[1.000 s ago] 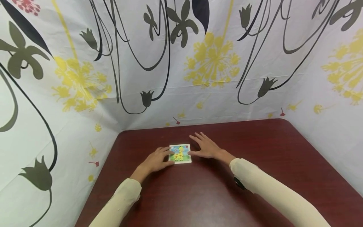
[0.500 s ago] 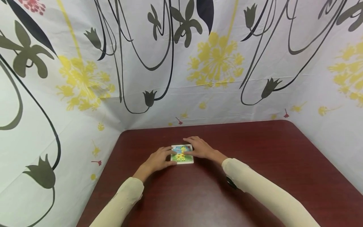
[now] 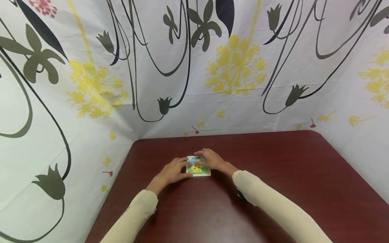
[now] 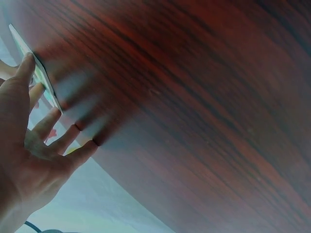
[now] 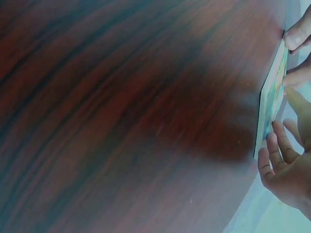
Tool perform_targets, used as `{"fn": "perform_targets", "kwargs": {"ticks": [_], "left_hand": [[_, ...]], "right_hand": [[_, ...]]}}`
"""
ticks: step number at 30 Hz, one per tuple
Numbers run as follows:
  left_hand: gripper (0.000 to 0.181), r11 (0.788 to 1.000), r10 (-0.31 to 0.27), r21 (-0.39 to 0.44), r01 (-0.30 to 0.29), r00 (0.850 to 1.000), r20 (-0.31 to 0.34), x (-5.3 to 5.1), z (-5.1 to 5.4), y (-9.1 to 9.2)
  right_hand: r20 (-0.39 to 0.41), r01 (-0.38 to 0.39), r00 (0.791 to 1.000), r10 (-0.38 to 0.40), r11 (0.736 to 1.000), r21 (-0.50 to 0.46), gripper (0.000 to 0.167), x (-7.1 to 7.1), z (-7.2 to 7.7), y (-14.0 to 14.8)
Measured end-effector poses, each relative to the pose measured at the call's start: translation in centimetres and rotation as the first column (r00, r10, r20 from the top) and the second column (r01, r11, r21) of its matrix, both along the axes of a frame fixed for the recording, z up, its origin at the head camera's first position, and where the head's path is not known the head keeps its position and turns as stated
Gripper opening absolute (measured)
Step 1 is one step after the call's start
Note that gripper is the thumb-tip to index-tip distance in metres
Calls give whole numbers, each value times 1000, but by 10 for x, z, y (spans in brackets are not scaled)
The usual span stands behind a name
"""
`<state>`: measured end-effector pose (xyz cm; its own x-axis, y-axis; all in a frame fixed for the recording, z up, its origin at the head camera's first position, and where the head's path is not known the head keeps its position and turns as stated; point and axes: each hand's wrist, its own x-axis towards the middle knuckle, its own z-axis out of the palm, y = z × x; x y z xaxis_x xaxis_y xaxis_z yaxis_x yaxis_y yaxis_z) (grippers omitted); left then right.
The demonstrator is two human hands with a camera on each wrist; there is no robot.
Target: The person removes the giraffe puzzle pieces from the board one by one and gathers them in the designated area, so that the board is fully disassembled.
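Note:
A small square picture board point(image 3: 202, 171) with a white border and a yellow giraffe on blue and green lies flat on the table. My left hand point(image 3: 172, 171) touches its left side, thumb at the near corner and the other fingers spread along the edge. Over the upper right part reaches my right hand point(image 3: 211, 160), fingers lightly bent, thumb on or just above the picture's middle. The right wrist view shows the board point(image 5: 268, 99) edge-on, with both hands at it. Much of the giraffe is hidden under the right hand. No loose piece is visible in either hand.
The dark red-brown table point(image 3: 267, 158) has rounded far corners. White cloth point(image 3: 194, 84) printed with yellow, grey and red flowers hangs behind it and along both sides.
My right hand has moved left from the board's right edge onto its upper part, fingers drawing closer together. The left hand stays at the board's left side. The head view has shifted slightly.

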<state>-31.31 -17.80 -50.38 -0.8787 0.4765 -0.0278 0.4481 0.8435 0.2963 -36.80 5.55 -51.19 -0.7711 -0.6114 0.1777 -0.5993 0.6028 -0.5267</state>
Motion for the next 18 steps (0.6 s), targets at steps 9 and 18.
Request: {"fn": "perform_targets", "kwargs": {"ticks": [9,18], "left_hand": [[54,1000,9,-4,-9,1000,10,1,3,1],[54,1000,13,-9,-13,1000,-4,-1,2,2]], "right_hand": [[43,48,998,-48,999,-1,39,-5,-5,-9],[88,47,995,-44,999,-27,33,-7,1,-12]]}}
